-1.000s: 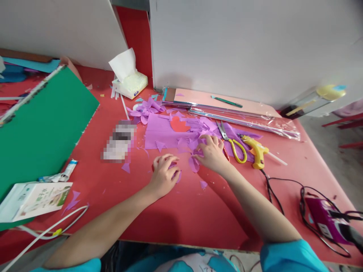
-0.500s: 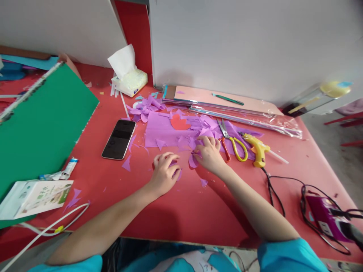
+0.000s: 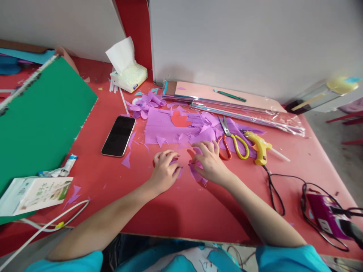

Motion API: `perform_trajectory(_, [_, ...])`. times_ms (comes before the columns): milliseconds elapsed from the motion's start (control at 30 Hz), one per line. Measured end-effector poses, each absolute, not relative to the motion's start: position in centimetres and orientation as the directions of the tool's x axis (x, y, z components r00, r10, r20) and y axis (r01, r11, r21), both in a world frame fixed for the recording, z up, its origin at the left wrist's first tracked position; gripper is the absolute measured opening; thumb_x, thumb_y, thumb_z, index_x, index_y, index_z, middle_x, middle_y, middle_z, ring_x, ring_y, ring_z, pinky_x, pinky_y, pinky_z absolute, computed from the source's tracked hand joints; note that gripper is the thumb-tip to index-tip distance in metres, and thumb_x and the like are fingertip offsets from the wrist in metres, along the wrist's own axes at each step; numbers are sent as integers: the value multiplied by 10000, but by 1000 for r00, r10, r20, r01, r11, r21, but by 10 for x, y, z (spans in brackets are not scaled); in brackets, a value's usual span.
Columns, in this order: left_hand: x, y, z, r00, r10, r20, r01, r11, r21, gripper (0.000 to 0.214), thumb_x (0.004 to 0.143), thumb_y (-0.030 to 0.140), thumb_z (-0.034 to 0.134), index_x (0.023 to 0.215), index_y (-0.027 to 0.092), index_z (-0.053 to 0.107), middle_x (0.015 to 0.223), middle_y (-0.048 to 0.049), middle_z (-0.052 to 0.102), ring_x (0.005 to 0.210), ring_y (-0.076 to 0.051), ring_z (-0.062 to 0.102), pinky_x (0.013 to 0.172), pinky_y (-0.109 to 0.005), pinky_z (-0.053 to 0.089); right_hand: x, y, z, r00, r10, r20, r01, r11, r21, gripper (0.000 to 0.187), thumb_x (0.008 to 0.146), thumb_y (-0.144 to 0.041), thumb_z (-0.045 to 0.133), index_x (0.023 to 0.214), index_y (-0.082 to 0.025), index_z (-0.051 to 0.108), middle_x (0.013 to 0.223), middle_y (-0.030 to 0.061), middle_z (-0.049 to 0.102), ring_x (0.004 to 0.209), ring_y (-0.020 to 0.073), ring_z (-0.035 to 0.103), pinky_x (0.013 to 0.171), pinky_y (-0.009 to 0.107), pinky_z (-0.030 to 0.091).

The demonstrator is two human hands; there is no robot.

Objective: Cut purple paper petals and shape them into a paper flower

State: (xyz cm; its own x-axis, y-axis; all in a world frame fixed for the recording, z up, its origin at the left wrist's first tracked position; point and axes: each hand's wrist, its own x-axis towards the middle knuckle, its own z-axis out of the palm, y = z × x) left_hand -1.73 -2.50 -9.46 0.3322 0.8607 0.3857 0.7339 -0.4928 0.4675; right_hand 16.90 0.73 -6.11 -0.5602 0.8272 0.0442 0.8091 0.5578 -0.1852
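My left hand (image 3: 165, 170) rests low over the red table with its fingers curled round a purple paper piece (image 3: 178, 173), mostly hidden beneath them. To its right, my right hand (image 3: 210, 163) hovers with fingers apart over another purple paper piece (image 3: 195, 174), which looks petal-shaped; whether the fingertips touch it is hard to see. Beyond both hands lies a purple paper sheet (image 3: 159, 126) strewn with scraps, with a red paper cutout (image 3: 180, 119) on it. Scissors (image 3: 227, 134) with red and yellow handles lie just right of my right hand.
A yellow glue gun (image 3: 260, 148) lies at right, its cord running to a purple box (image 3: 326, 215). A phone (image 3: 118, 136), tissue pack (image 3: 129, 77) and green board (image 3: 48, 117) stand left. Purple paper flowers (image 3: 146, 105) and wrapped sheets (image 3: 227, 98) lie at the back.
My right hand's fingers have spread, and a purple piece now lies nearer to me under them. My left hand is nearly still. The view has shifted slightly.
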Motion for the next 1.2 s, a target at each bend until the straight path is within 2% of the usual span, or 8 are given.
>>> perform_trajectory(133, [-16,-25,-95,347,868,355,740,-486,465,121,756,144,555,664,169,629,1029,-63,613,1035,-253,476,851,-447,315,169,-2,-61,-577,816,23,796,569,-207,77,736,-225,567,784,-207,625,1215,93,467,1146,297,333,991,566,112])
perform_trajectory(300, [-18,-24,-96,354,871,341,741,-484,466,111,752,140,557,666,167,622,1036,-63,611,1041,-252,474,847,-446,314,172,-3,-60,-543,839,32,798,527,-291,145,763,-310,551,842,-212,623,1196,97,463,1112,282,353,983,520,183])
perform_trajectory(467, [-17,-25,-95,349,872,343,739,-481,471,114,755,132,555,667,169,618,1033,-62,614,1040,-246,477,855,-444,312,171,0,-65,-449,893,22,839,430,-334,114,782,-273,542,814,-225,639,1191,84,460,1113,286,348,962,502,225])
perform_trajectory(600, [-16,-26,-94,341,874,346,741,-476,473,114,755,132,560,659,163,613,1033,-60,615,1035,-243,481,855,-443,314,169,0,-70,-472,882,11,828,447,-339,106,773,-291,573,827,-232,642,1194,80,459,1101,287,350,954,509,236])
perform_trajectory(933, [-18,-26,-93,347,877,333,744,-474,471,107,759,133,563,671,165,616,1038,-54,617,1040,-242,481,863,-441,313,166,-1,-78,-482,874,53,806,467,-363,18,730,-206,618,732,-202,635,1175,84,498,1069,299,379,936,542,256])
perform_trajectory(1067, [-17,-26,-94,354,872,339,737,-483,473,120,776,137,546,694,171,627,1036,-56,620,1043,-240,478,864,-438,314,164,-4,-80,-505,859,89,777,497,-386,57,746,-174,586,700,-194,614,1158,74,518,1081,284,395,966,558,215])
perform_trajectory(1200, [-17,-26,-93,348,870,349,732,-485,479,131,784,151,541,693,172,633,1023,-56,621,1035,-236,480,865,-431,323,162,-7,-84,-534,812,233,725,583,-368,84,779,-187,538,721,-200,598,1128,59,535,1098,257,402,1010,558,133])
